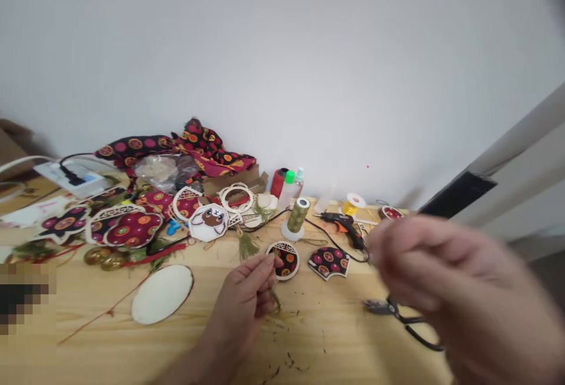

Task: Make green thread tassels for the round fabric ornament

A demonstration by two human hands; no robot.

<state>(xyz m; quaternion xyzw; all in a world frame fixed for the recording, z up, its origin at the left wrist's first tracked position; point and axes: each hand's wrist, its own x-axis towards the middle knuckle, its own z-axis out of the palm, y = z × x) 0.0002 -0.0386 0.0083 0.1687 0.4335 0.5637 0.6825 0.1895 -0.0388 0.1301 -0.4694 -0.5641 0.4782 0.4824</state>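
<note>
My left hand (pixel 242 296) is closed in a pinch, and olive-green thread (pixel 276 302) hangs out below its fingers. Just behind the fingertips lies a round ornament (pixel 289 262) with dark flowered fabric and a pale fretwork frame. My right hand (pixel 463 291) is raised at the right, close to the camera and blurred. Its thumb and fingers are pinched together; whatever they hold is too small or smeared to make out. Below it on the table lie black-handled scissors (pixel 415 320), partly covered by the hand. A cone of olive thread (pixel 298 215) stands upright beyond the left hand.
A fan-shaped fabric piece (pixel 329 262) and a glue gun (pixel 344 226) lie at mid-table. Yellow spool (pixel 353 203) and bottles (pixel 288 191) stand near the wall. Ornaments (pixel 128 226), a sheep-face piece (pixel 209 223) and patterned cloth (pixel 198 146) crowd the left. A white oval (pixel 162 294) lies in front.
</note>
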